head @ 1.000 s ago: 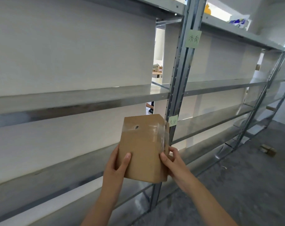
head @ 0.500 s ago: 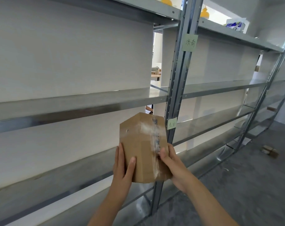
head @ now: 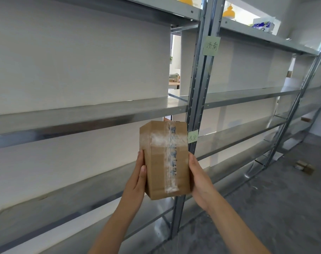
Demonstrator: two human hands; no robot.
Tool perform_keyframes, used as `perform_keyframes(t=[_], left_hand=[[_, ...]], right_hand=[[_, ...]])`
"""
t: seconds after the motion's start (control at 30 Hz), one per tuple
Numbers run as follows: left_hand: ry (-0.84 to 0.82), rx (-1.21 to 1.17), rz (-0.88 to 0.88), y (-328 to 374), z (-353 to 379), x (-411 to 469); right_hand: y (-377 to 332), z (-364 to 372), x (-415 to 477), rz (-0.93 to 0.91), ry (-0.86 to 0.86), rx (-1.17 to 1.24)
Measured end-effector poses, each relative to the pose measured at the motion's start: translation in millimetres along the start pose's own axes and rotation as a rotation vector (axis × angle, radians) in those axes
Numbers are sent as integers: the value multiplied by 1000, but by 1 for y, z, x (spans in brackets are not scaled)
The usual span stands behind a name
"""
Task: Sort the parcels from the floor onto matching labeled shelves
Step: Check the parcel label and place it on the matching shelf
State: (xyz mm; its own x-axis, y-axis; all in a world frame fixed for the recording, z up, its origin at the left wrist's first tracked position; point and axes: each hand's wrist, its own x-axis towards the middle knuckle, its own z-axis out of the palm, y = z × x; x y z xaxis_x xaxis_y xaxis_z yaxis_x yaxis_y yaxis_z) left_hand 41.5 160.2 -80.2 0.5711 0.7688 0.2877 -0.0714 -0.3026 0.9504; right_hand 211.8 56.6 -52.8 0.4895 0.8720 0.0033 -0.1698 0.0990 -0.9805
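Observation:
A small brown cardboard parcel (head: 165, 158) stands upright between my hands in front of the metal shelving. Clear tape crosses its facing side over blue handwriting. My left hand (head: 137, 178) holds its left side, thumb on the front edge. My right hand (head: 200, 180) grips its right side, fingers hidden behind the box. Just right of the parcel, a green label (head: 192, 136) is stuck on the steel upright (head: 198, 92). A second green label (head: 211, 45) sits higher on the same post.
Long grey metal shelves (head: 82, 116) run left and right of the upright, backed by white panels. More parcels (head: 304, 166) lie on the grey floor at the right. A box (head: 262, 25) and yellow objects (head: 228, 12) sit on the top shelf.
The parcel has been turned in my hands, so its taped, handwritten side now faces me. My hands shifted to its two sides.

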Motion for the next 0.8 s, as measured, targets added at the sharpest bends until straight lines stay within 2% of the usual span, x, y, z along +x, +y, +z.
perform_keyframes(t=[0.1,0.23,0.47,0.8], left_hand=[[50,-45,23,1,-6,0],[87,11,-3,3,-16,-4],[109,-130,-155,5,-21,-12],[100,-115,-120,-5,-22,-20]], right_hand=[[-1,3,-3,-3,-8,-30],[1,0,-3,4,0,-43],[10,7,-5,-31,-44,-169],[12,6,-11,-17,-64,-160]])
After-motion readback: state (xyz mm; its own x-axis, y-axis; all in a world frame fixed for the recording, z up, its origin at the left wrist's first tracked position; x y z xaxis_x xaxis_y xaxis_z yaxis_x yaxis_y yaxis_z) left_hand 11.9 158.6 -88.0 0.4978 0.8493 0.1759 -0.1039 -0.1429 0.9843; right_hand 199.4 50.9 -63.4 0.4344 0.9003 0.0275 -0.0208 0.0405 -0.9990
